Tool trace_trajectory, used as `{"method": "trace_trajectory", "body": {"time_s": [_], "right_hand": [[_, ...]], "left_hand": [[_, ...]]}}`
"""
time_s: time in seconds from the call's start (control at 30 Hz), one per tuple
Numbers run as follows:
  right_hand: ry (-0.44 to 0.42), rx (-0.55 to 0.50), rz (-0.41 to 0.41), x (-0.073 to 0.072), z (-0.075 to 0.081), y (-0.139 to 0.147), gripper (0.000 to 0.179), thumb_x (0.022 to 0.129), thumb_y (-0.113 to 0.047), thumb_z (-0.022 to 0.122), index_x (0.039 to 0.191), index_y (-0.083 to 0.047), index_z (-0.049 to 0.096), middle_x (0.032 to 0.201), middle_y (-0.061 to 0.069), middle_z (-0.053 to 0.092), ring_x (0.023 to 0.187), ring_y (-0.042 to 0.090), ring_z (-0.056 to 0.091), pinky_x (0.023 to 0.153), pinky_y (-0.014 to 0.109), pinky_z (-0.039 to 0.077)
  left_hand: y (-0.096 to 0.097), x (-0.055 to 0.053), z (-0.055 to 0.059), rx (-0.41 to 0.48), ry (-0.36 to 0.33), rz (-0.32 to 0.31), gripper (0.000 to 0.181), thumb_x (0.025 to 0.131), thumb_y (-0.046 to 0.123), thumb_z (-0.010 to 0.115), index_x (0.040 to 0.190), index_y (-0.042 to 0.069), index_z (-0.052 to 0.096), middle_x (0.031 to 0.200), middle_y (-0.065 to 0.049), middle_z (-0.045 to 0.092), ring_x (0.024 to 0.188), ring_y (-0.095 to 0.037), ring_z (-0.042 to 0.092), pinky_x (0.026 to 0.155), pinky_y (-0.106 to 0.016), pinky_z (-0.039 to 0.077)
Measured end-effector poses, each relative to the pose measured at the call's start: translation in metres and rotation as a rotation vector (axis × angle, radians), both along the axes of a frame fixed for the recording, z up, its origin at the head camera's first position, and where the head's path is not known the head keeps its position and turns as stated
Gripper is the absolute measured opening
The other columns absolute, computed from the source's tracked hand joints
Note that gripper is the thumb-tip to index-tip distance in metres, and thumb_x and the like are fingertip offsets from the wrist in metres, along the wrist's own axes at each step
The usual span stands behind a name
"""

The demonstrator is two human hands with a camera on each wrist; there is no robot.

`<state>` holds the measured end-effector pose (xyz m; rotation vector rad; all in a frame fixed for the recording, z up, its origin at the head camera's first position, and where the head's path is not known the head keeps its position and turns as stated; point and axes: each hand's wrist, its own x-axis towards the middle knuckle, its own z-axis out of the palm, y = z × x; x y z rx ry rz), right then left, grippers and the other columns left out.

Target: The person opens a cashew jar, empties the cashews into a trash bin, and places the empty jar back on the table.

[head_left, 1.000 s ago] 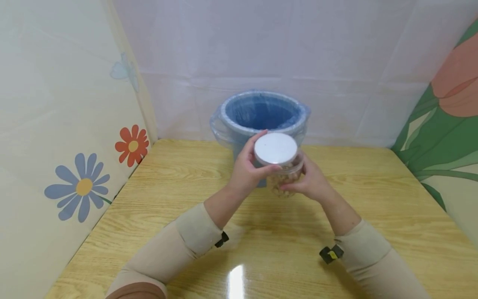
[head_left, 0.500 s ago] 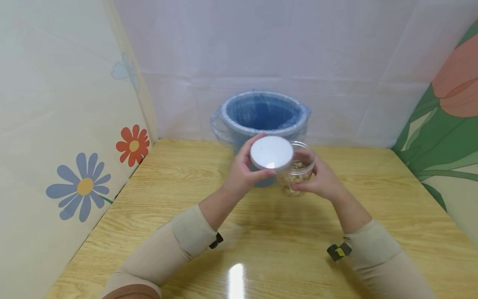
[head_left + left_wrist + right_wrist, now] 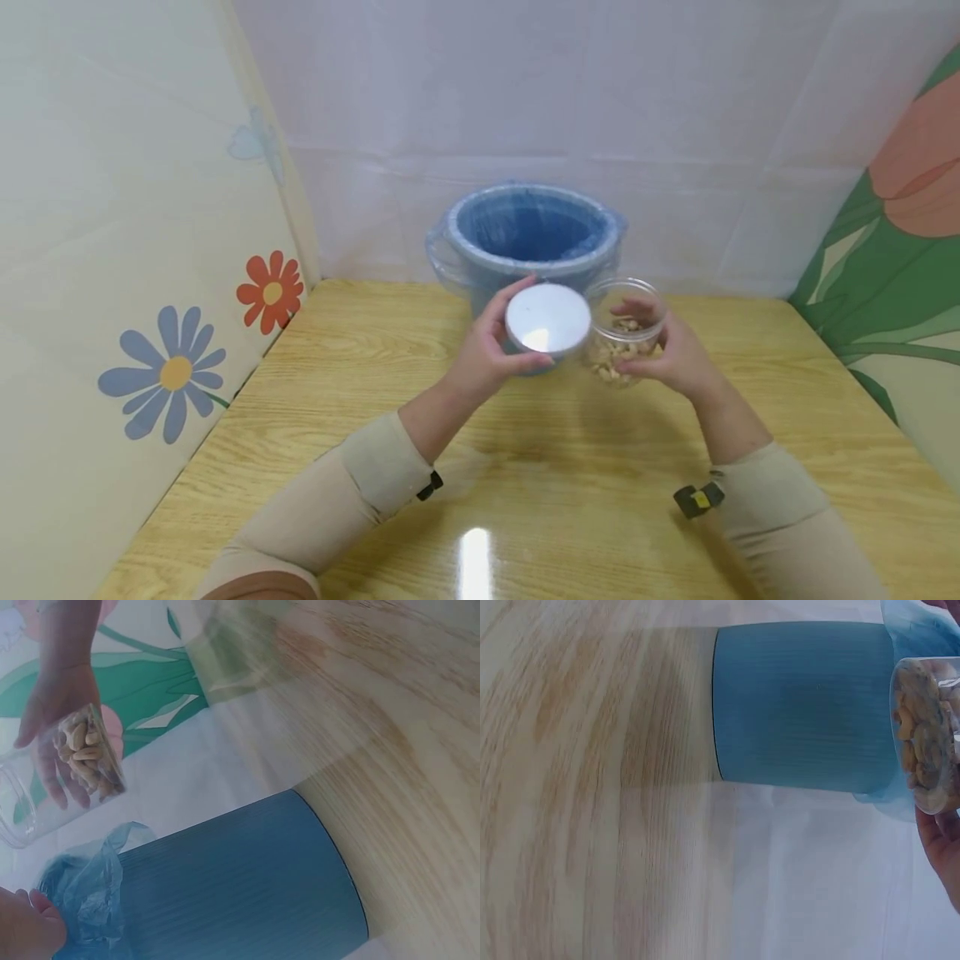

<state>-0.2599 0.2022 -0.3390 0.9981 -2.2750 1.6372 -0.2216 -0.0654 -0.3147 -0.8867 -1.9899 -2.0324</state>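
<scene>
Two bare hands work above the wood-grain table (image 3: 360, 375), apart from each other and each clamped on one part. The left hand (image 3: 483, 354) grips a round white lid (image 3: 547, 319) by its rim, thumb on the near side and fingers on the far side. The right hand (image 3: 682, 358) grips a clear plastic jar (image 3: 626, 335) around its wall. The jar is uncovered, with its mouth upward, and cashews (image 3: 81, 754) fill its lower portion. Both parts are raised off the table, near the middle of its far edge. The lid is just beside the jar's rim; whether they touch cannot be told.

One blue bin (image 3: 802, 705) stands on the table, centered near the far edge, behind the lid. A translucent blue liner (image 3: 86, 900) covers the bin's rim and hangs outside it. A white sheet (image 3: 525, 83) backs the far edge. A blue flower (image 3: 176, 373) and a red flower (image 3: 272, 292) mark the panel along the left edge; a pink tulip (image 3: 926, 187) marks the right.
</scene>
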Motion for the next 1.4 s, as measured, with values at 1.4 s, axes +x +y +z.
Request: {"method": "trace_trajectory", "body": {"time_s": [1.4], "right_hand": [[-0.004, 0.013, -0.075, -0.005, -0.001, 0.016, 0.082, 0.060, 0.012, 0.076, 0.132, 0.002, 0.036, 0.124, 0.018, 0.052, 0.110, 0.012, 0.050, 0.093, 0.019, 0.037]], "left_hand": [[-0.021, -0.035, -0.061, -0.678, 0.021, -0.112, 0.089, 0.057, 0.027, 0.087, 0.133, 0.016, 0.043, 0.123, -0.004, 0.055, 0.110, -0.018, 0.054, 0.097, -0.037, 0.039]]}}
